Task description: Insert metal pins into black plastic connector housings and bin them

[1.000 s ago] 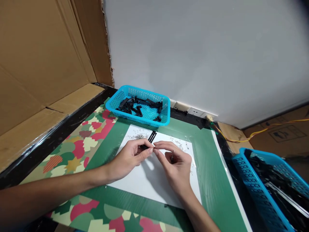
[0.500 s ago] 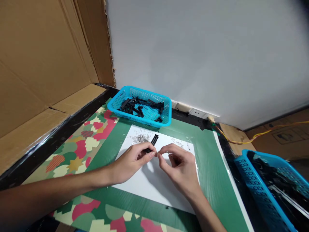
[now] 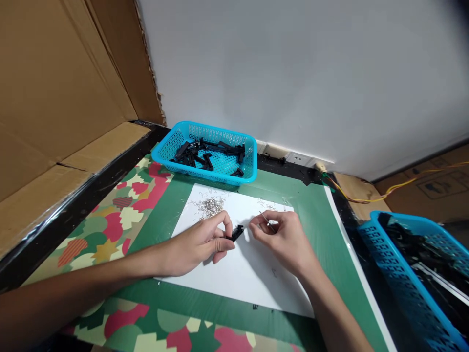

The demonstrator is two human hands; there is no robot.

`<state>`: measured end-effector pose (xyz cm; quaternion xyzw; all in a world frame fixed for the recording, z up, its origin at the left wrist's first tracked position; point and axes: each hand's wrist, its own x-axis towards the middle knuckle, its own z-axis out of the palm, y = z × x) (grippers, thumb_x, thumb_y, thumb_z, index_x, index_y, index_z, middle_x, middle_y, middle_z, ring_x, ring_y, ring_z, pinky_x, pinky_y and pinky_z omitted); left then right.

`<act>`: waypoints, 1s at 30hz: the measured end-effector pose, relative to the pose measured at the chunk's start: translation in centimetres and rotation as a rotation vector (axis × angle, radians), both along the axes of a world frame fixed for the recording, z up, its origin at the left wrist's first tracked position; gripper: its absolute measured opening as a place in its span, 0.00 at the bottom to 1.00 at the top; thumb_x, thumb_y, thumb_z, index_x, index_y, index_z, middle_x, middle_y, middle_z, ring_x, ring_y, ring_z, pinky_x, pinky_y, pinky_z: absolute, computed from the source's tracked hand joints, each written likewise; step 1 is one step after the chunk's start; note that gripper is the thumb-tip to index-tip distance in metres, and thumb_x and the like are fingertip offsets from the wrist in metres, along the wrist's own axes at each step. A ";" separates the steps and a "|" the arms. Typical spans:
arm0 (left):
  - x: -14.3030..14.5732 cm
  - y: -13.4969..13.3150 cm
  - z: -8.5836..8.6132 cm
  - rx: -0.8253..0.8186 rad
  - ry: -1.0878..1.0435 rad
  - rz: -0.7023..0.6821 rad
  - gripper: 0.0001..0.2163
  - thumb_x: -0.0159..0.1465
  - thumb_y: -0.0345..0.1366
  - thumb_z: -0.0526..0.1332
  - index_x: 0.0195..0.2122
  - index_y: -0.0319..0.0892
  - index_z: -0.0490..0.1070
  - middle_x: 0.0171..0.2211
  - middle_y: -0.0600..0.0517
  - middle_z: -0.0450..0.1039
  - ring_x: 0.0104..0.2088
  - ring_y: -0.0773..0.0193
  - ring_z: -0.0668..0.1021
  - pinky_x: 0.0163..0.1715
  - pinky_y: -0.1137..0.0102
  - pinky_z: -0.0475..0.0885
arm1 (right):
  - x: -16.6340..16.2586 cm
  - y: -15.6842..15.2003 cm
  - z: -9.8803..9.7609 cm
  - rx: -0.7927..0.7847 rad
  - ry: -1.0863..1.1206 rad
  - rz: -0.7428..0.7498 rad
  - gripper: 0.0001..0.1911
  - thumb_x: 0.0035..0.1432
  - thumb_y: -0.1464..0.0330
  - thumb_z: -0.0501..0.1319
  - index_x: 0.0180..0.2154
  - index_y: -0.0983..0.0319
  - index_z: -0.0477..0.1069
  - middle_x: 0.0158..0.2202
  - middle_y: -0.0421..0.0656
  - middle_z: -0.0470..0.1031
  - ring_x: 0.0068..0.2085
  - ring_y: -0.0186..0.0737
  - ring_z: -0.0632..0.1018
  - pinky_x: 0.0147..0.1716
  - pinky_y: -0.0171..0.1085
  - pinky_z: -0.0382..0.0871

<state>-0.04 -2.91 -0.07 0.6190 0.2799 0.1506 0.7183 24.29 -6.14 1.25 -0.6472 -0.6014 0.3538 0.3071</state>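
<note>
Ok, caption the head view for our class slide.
Left hand grips a black part over white paper; right hand holds a thin rod.

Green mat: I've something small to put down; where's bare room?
The green mat looks bare between the white paper and the mat's right edge, beyond the right forearm. The paper's front middle, left of a stray bit, is open. Crowded: the paper's back left, heaped with metal bits, and around the left hand, holding a black piece.
</note>
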 end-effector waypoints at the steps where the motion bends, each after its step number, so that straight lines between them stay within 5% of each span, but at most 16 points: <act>1: 0.0 0.0 0.1 0.005 0.005 -0.003 0.12 0.76 0.46 0.61 0.45 0.47 0.60 0.27 0.58 0.69 0.28 0.65 0.66 0.29 0.71 0.59 | -0.1 0.0 -0.2 -0.005 0.001 0.003 0.10 0.55 0.66 0.65 0.28 0.63 0.82 0.23 0.39 0.69 0.26 0.35 0.64 0.27 0.37 0.61; 16: -0.1 0.1 0.1 0.028 0.001 -0.011 0.12 0.77 0.48 0.59 0.45 0.48 0.59 0.26 0.58 0.70 0.27 0.64 0.65 0.28 0.71 0.60 | -1.2 0.1 -0.5 -0.064 0.050 -0.010 0.10 0.53 0.66 0.64 0.22 0.62 0.73 0.22 0.36 0.60 0.26 0.34 0.61 0.26 0.36 0.57; 30: -0.1 0.2 0.4 0.051 0.029 -0.030 0.10 0.77 0.45 0.59 0.45 0.47 0.60 0.25 0.59 0.68 0.26 0.64 0.65 0.28 0.70 0.60 | -0.8 0.2 0.0 -0.086 0.011 0.060 0.11 0.56 0.65 0.65 0.26 0.63 0.78 0.22 0.38 0.65 0.26 0.34 0.62 0.26 0.36 0.58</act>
